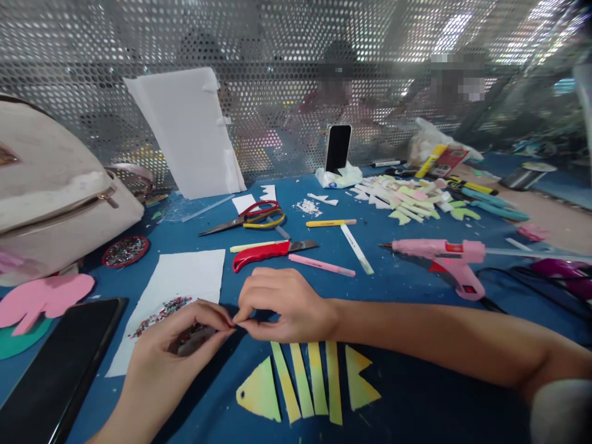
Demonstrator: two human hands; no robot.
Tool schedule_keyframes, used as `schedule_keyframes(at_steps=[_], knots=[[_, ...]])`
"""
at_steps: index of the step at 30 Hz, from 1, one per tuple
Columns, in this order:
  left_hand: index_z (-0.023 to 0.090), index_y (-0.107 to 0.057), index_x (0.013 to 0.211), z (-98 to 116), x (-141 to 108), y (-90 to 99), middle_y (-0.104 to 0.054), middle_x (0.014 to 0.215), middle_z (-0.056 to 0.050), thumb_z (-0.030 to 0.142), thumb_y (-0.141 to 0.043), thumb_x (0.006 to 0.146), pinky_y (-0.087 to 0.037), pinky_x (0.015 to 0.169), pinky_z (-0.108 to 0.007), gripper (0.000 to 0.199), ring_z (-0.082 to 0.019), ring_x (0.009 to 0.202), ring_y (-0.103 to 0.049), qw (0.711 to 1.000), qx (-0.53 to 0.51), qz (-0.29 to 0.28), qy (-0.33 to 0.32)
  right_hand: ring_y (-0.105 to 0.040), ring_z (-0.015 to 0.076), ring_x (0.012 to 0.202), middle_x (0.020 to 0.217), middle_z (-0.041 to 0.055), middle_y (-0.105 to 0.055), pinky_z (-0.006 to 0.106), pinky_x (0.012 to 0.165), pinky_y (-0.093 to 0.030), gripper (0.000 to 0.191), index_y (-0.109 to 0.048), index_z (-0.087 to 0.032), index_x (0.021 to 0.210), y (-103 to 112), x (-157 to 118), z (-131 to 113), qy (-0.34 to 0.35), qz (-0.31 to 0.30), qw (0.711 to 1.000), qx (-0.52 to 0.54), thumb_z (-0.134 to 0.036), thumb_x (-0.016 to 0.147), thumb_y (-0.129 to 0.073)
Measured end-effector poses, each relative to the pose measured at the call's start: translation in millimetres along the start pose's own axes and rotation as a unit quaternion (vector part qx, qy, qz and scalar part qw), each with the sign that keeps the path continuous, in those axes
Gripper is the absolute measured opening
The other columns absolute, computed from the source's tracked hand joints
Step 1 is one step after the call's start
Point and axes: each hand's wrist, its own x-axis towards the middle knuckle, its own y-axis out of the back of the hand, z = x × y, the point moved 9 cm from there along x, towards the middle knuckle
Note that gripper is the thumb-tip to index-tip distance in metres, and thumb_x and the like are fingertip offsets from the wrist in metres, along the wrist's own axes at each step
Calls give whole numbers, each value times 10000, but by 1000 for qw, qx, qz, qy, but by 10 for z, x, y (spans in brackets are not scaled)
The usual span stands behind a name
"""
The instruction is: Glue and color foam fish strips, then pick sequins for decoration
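Observation:
My left hand (161,351) and my right hand (289,305) meet in front of me, thumb and finger pinched at the tips. Whatever lies between the fingertips is too small to make out. Under my left hand is a white paper sheet (194,271) bearing a heap of multicoloured glitter bits (161,314). Just below my right hand lies a yellow-green fish in separate pieces: a head (261,391) with a dark eye, several narrow strips (318,382) and a notched tail (361,379). My right hand hides the strips' upper ends.
Beyond my hands lie a red-handled knife (263,253), scissors (259,216) and markers (324,265). A pink glue gun (444,256) with its cable is at right, before a pile of cut scraps (402,194). Left are a dark phone (65,370) and a backpack (60,185). A perforated metal screen (277,92) stands behind.

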Motion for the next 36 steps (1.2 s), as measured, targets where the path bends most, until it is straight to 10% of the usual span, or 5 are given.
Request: schedule_keyframes(at_steps=[25, 36], knots=[[218, -676, 759, -83, 0, 52, -661, 751, 11, 370, -783, 762, -492, 543, -191, 186, -124, 613, -595, 991, -20, 69, 115, -554, 118, 759, 796, -12, -668, 249, 708, -449, 130, -631, -185, 799, 15, -27, 47, -21, 40, 999, -20, -177, 919, -582], [251, -676, 791, -64, 8, 56, -681, 769, 41, 366, -760, 812, -491, 576, -170, 143, -105, 610, -606, 997, 45, 40, 51, -552, 122, 746, 799, -6, -684, 252, 692, -452, 141, -639, -189, 803, 22, -16, 2, -6, 39, 998, -38, -181, 926, -572]])
